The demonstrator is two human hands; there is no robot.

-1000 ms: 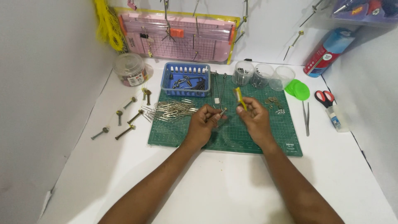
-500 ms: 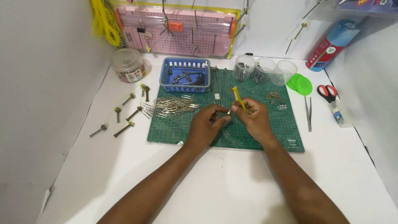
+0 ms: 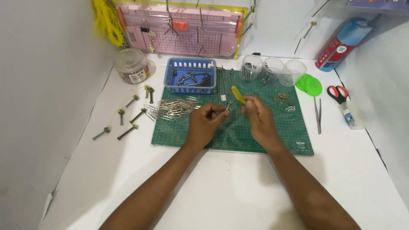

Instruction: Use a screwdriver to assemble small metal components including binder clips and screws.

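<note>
On the far left of the white counter point(image 3: 221, 183), several loose bolts point(image 3: 128, 132) lie scattered, brass-headed and well apart from each other, with a round clear jar point(image 3: 130, 66) of small parts standing behind them near a bundle of yellow cord point(image 3: 106, 21). Just right of the bolts a heap of thin metal pins point(image 3: 174, 107) rests on the left edge of the green cutting mat point(image 3: 264, 136). Behind the mat sits a blue plastic basket point(image 3: 190, 76) holding dark metal pieces, and a pink paper trimmer point(image 3: 187, 30) leans against the back wall.

Over the middle of the mat the left hand point(image 3: 203, 124) has its grip pinched together on a small metal piece point(image 3: 228, 108), held between thumb and fingertips; what kind of piece it is cannot be told. Just beside it the right hand point(image 3: 260, 119) has its grip clamped on a yellow-handled screwdriver point(image 3: 237, 94), the handle sticking up and back while the tip points down toward the small metal piece, close to touching it.

Farther right, three clear cups point(image 3: 272, 70) stand in a row at the mat's back edge, some washers point(image 3: 283, 99) lie on the mat, and green lids point(image 3: 311, 84) overlap its corner. Tweezers point(image 3: 318, 115), red-handled scissors point(image 3: 338, 93) and a blue and red can point(image 3: 343, 42) lie on the right of the counter.
</note>
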